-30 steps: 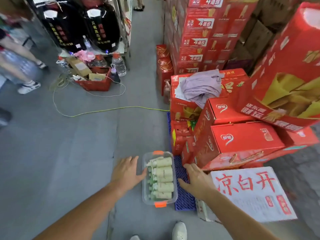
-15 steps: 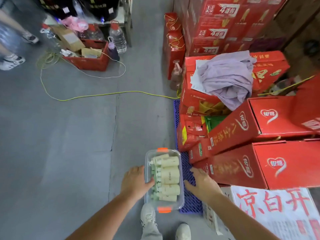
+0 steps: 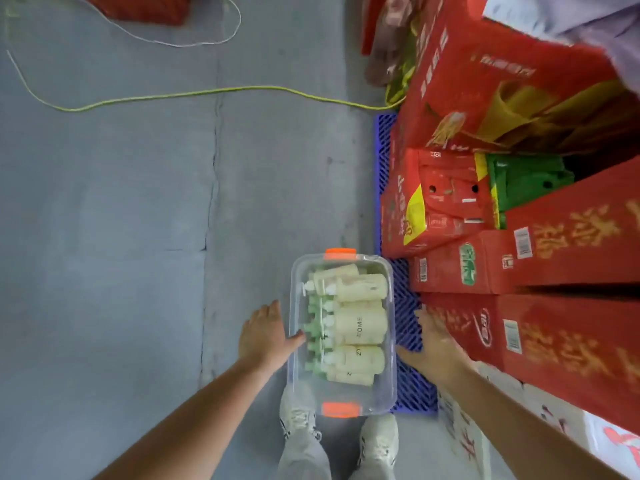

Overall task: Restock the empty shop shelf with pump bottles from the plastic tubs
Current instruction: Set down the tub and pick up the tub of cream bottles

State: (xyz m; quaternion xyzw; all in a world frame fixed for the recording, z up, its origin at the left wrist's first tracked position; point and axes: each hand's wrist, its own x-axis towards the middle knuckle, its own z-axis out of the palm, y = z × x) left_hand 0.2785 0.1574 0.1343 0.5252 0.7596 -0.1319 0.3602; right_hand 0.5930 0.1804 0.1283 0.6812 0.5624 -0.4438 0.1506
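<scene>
A clear plastic tub (image 3: 390, 341) with orange end clips sits on the grey floor just ahead of my shoes. Several cream pump bottles (image 3: 362, 329) with pale green pumps lie on their sides inside it. My left hand (image 3: 265, 336) is against the tub's left wall, thumb touching the rim, fingers straight. My right hand (image 3: 434, 344) is at the tub's right side over the blue mat, fingers spread and reaching down beside the wall. No shelf is in view.
Red cartons (image 3: 540, 261) are stacked on a blue plastic pallet (image 3: 408, 382) close on the right. A yellow-green cable (image 3: 207, 93) crosses the floor ahead, and a white cord loops near a red crate (image 3: 138, 8) at the top. Bare grey floor lies to the left.
I have bent lower and closer over the tub. Both hands have moved from hovering near it to flanking its side walls, the left now touching the rim.
</scene>
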